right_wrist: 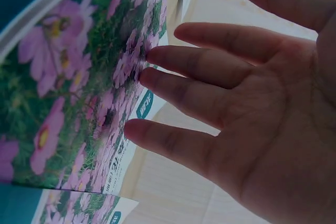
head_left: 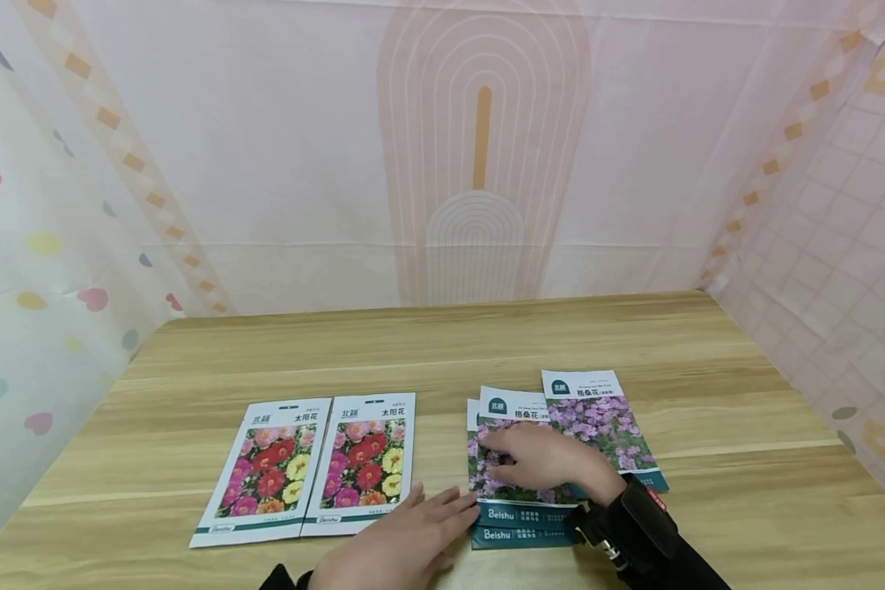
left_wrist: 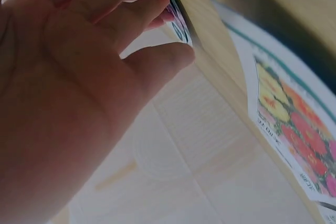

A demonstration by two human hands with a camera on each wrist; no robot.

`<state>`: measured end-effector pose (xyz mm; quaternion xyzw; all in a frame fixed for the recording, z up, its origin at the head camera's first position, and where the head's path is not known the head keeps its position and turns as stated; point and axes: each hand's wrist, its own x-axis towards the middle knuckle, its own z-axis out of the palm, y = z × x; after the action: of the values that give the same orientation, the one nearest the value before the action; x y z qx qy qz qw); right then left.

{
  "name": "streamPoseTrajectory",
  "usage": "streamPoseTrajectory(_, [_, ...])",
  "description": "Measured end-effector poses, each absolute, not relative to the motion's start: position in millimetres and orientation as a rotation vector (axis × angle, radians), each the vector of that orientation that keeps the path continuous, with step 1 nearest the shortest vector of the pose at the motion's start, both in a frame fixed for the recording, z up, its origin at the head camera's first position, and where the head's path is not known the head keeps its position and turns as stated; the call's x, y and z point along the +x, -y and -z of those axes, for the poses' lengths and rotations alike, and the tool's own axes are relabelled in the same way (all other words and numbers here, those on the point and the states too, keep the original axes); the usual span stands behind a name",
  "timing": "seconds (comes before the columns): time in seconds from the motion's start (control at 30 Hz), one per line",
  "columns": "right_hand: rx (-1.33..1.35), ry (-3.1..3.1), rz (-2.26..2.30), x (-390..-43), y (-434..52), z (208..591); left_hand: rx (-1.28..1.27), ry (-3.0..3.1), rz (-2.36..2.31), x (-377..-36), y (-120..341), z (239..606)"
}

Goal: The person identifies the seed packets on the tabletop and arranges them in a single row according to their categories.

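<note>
Three seed packets with purple flower pictures lie on the right of the table in the head view. Two overlap almost fully, the upper packet (head_left: 519, 494) covering most of the lower packet (head_left: 516, 538). The third packet (head_left: 597, 426) sits farther right and higher, overlapping their corner. My right hand (head_left: 549, 463) touches the upper packet with extended, spread fingertips, seen from the palm side in the right wrist view on the purple flower picture (right_wrist: 58, 51). My left hand (head_left: 406, 541) lies palm down with straight fingers, its fingertips at the left edge of the overlapped pair.
Left of my hands, two seed packets with red and yellow flowers, a left one (head_left: 265, 471) and a right one (head_left: 365, 463), lie side by side on the wooden table (head_left: 413, 352). A patterned curtain (head_left: 302, 164) hangs behind the table and along its sides.
</note>
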<state>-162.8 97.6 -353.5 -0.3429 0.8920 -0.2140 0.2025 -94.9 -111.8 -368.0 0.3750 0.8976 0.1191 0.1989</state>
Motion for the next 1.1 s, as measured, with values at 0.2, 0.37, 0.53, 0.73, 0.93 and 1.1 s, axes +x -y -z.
streamPoseTrajectory(0.2, [-0.951, -2.473, 0.484, -164.1, -98.7, 356.0, 1.025, -2.438, -0.314, -96.5, 108.1, 374.3])
streamPoseTrajectory(0.37, [-0.948, -2.440, 0.453, -165.2, -102.1, 354.7, 0.987, -2.430, -0.284, -96.6, 107.8, 376.4])
streamPoseTrajectory(0.53, [-0.947, -2.405, 0.454, -167.8, -107.8, 353.4, 0.994, -2.428, -0.263, -97.3, 108.8, 378.1])
streamPoseTrajectory(0.73, [-0.949, -2.368, 0.506, -172.2, -115.2, 353.1, 1.005, -2.430, -0.249, -96.5, 109.0, 378.4])
streamPoseTrajectory(0.93, [-0.970, -2.341, 0.539, -176.9, -122.6, 353.0, 0.996, -2.446, -0.245, -95.4, 107.9, 378.5])
streamPoseTrajectory(1.1, [-0.945, -2.319, 0.580, -182.5, -132.5, 354.2, 0.958, -2.439, -0.252, -95.9, 106.6, 380.2])
